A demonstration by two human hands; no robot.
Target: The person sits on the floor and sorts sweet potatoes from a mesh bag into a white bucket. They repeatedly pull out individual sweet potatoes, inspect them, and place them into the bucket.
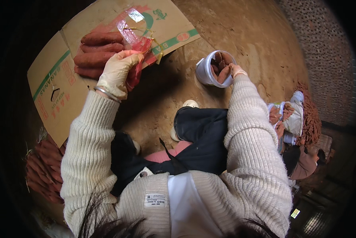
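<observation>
My left hand (121,67), in a pale glove with a metal bangle at the wrist, pinches the bunched red mesh bag (134,76) near its yellow tie string (158,49). Beside it several sweet potatoes (94,59) lie side by side over a flattened cardboard banana box (172,19); they appear to be inside the mesh. My right hand (237,70), also gloved, is at the right rim of a white plastic bucket (204,74) holding loose sweet potatoes (220,64). Its fingers dip past the rim, partly hidden; whether they grip the rim or a sweet potato cannot be told.
Bagged sweet potatoes (44,169) are piled at the lower left. To the right stand buckets of sweet potatoes (274,114) beside a large loose heap (312,119), where another person (304,163) is. Packed earth floor (240,23) surrounds the bucket.
</observation>
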